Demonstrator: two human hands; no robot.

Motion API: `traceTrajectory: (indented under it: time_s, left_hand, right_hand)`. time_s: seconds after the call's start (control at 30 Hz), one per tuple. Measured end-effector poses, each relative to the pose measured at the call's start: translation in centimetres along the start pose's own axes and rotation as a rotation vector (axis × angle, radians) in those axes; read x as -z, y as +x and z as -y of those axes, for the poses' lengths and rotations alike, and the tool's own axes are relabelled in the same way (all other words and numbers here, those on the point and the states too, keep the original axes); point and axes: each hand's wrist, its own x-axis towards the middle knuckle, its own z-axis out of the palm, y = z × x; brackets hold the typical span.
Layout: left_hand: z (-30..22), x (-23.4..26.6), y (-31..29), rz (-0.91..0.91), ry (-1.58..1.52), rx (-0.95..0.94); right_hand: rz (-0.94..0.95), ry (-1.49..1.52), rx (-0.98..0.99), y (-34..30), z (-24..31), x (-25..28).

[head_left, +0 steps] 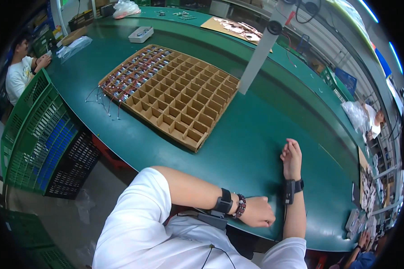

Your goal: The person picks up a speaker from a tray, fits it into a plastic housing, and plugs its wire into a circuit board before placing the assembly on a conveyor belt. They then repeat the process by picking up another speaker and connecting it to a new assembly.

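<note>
My left hand (257,211) rests by the near edge of the green table (247,148), its fingers folded into a loose fist; the palm faces away and nothing sticks out of it. To its right, my right hand (292,159) is held over the tabletop with fingers loosely bent and a little apart, nothing seen in it. Both wrists wear black straps with small boxes. Ahead and to the left lies a cardboard divider tray (184,121). Small parts with wires (137,74) fill its left columns, and the other cells hold nothing visible. Several wire ends hang over its left edge.
A grey post (260,58) rises beside the tray's far right corner. A small grey box (141,35) stands behind the tray. Green crates (31,130) are stacked left of the table. One person (20,71) sits at the far left, another (375,121) at the right.
</note>
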Motion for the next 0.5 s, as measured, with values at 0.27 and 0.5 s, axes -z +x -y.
traceTrajectory:
  time_s: [0.27,0.5]
  left_hand:
    - [0.3,0.9,0.5,-0.056,-0.106,-0.006]
    - [0.4,1.8,-0.1,0.049,-0.149,-0.011]
  right_hand:
    - [0.052,-0.001,-0.006,-0.4,0.7,0.3]
    - [0.014,-0.055,-0.030,-0.4,0.5,-0.4]
